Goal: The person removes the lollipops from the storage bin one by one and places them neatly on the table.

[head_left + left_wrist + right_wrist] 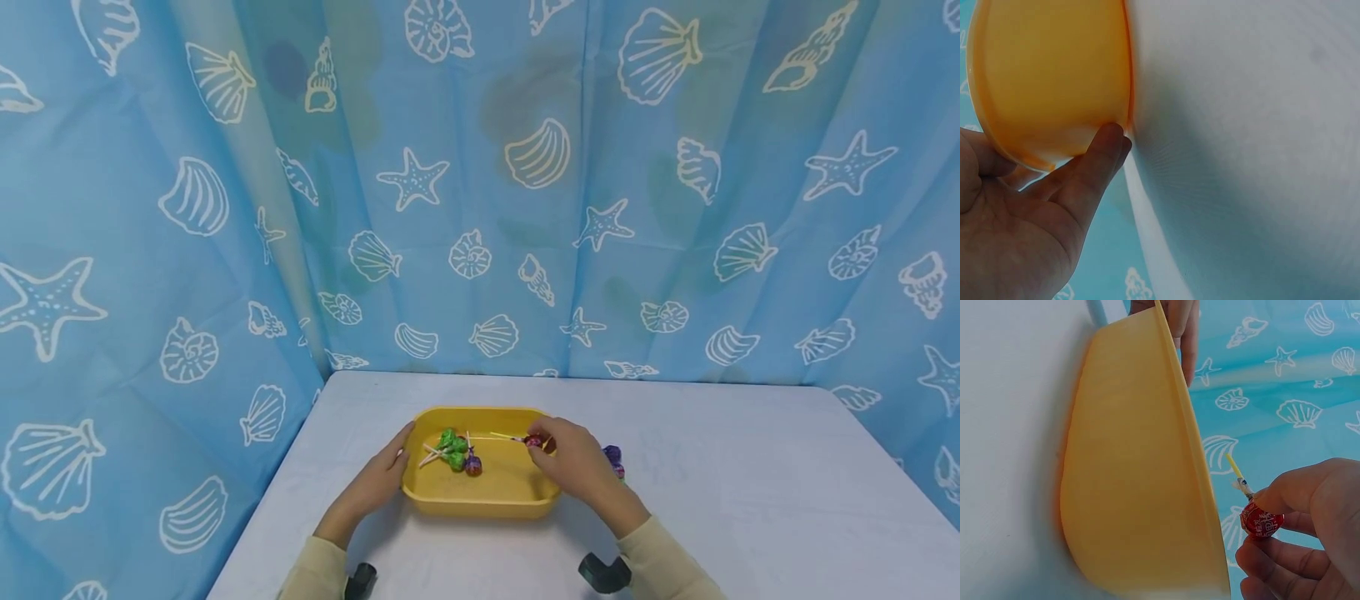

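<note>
A yellow tray (480, 507) sits on the white table. My left hand (384, 473) holds its left end, with the thumb at the rim and fingers against the outer wall, as the left wrist view shows. Over the tray's right side, my right hand (573, 460) pinches a red-wrapped lollipop (1262, 520) by its head, its yellow stick pointing away from the fingers. Inside the tray on the left lie several green lollipops (454, 454), sticks towards the left. Beside them is a purple-and-red lollipop (473, 463) with its stick up.
Purple-wrapped lollipops (613, 456) lie on the table right of the tray, partly hidden by my right hand. A blue curtain (480, 208) with shell prints hangs behind and left of the white table (735, 483). Dark devices (604, 573) show near both wrists.
</note>
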### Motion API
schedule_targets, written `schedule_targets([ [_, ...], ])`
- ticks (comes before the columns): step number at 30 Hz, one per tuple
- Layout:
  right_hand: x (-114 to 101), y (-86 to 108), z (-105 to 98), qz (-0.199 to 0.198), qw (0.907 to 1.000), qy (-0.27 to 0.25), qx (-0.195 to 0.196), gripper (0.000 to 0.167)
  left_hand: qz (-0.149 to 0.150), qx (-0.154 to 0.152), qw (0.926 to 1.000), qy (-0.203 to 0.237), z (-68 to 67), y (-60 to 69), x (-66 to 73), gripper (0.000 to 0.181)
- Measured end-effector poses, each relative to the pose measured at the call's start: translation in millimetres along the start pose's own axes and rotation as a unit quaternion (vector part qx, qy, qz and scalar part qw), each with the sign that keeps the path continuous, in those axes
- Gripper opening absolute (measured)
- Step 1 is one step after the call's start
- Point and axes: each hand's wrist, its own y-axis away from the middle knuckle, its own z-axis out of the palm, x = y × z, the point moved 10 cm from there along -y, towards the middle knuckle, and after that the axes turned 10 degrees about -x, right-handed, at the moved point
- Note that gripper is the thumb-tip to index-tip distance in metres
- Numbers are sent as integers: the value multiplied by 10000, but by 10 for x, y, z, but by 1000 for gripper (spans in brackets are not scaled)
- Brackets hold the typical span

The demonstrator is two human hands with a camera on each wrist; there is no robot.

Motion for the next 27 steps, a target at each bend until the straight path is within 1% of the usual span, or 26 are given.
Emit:
schedule_targets([
  [13, 33, 182, -106, -195, 9993, -189, 237, 14, 50, 5, 10000, -36, 2, 3, -2, 53],
  [17, 85, 236, -130, -111, 9994, -250, 220, 15, 35, 4, 10000, -85, 1, -3, -5, 53],
  [22, 128, 281, -164, -67, 9994, -173, 300, 16, -14, 22, 10000, -93, -9, -7, -10, 53],
  [27, 141, 354, -196, -32, 9992, -162, 365, 17, 20, 6, 10000, -63, 8, -18, -16, 53],
])
